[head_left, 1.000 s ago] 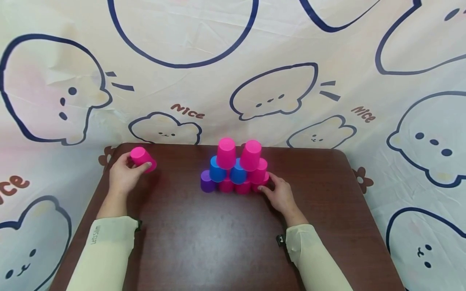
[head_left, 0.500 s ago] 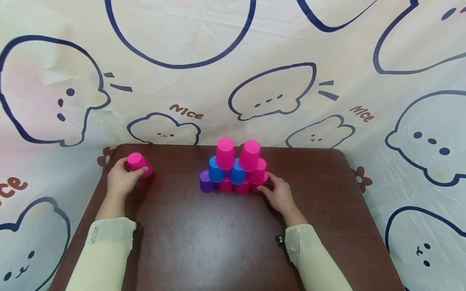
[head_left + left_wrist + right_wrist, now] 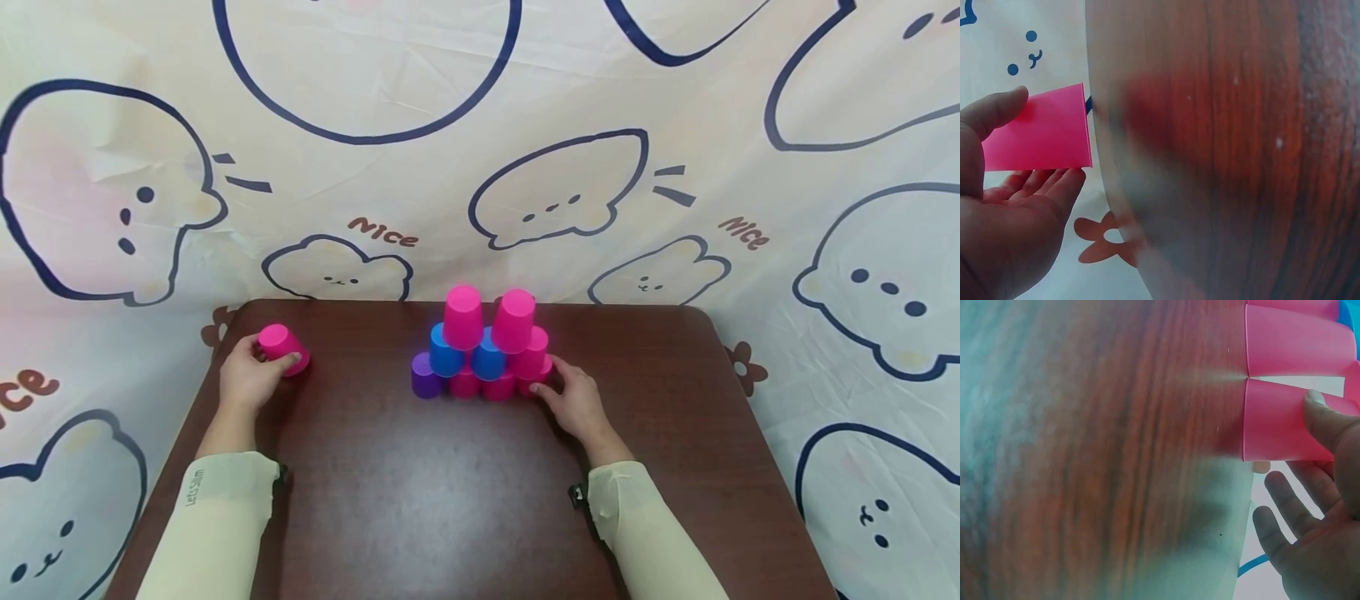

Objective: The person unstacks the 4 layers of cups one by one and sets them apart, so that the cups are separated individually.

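On the left of the table my left hand (image 3: 246,375) holds a pink cup (image 3: 279,340) upside down, thumb on one side and fingers on the other. In the left wrist view that cup's rim (image 3: 1087,137) is close over the tabletop. A stack of upturned cups stands at the back centre: two pink cups (image 3: 463,317) on top, blue cups (image 3: 447,350) and a pink one below, then a bottom row with a purple cup (image 3: 427,377) at its left end. My right hand (image 3: 579,407) grips the bottom row's rightmost pink cup (image 3: 1279,422) between thumb and fingers.
The dark brown wooden table (image 3: 420,500) has rounded far corners. A cream cloth (image 3: 420,192) with cartoon drawings hangs right behind it and along both sides.
My left hand has lowered the pink cup toward the table and moved slightly left and nearer. The right hand and the stack stay as they were.
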`<action>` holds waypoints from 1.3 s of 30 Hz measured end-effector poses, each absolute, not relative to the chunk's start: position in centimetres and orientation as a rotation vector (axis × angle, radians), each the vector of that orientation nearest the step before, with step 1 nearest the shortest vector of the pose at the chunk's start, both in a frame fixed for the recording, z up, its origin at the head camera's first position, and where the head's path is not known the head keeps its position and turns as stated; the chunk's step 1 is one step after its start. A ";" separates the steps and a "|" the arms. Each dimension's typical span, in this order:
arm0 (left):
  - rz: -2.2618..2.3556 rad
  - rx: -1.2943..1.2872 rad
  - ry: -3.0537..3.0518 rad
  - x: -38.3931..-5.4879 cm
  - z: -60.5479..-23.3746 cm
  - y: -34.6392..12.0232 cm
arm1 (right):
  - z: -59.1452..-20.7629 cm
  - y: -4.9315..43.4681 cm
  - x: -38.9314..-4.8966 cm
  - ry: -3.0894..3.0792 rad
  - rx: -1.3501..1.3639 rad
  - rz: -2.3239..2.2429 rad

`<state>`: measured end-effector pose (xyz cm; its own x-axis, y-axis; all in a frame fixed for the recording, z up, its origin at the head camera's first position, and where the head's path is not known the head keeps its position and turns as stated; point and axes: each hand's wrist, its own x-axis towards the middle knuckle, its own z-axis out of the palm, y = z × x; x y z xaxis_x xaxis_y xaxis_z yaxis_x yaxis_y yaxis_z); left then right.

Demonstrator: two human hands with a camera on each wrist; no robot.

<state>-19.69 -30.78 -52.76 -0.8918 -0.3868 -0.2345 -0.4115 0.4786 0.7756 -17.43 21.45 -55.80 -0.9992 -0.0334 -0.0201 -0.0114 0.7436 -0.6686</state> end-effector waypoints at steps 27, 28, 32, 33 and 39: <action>1.422 -0.741 2.641 -19.4 -54.2 -31.4 | -55.8 21.5 -17.3 2.903 -0.043 -1.128; 1.427 -0.742 2.642 -19.4 -54.3 -31.4 | -55.8 21.5 -17.3 2.901 -0.041 -1.128; 1.442 -0.744 2.642 -19.3 -54.3 -31.3 | -55.8 21.5 -17.3 2.895 -0.035 -1.130; 1.445 -0.743 2.642 -19.3 -54.2 -31.3 | -55.8 21.5 -17.3 2.894 -0.035 -1.130; 1.458 -0.738 2.664 -19.3 -53.4 -31.0 | -55.9 21.5 -17.4 2.904 -0.048 -1.132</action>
<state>-19.33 -30.97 -53.44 -0.8883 -0.3952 -0.2340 -0.4101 0.4531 0.7916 -17.38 21.49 -55.92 -0.9992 -0.0373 -0.0115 -0.0197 0.7356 -0.6771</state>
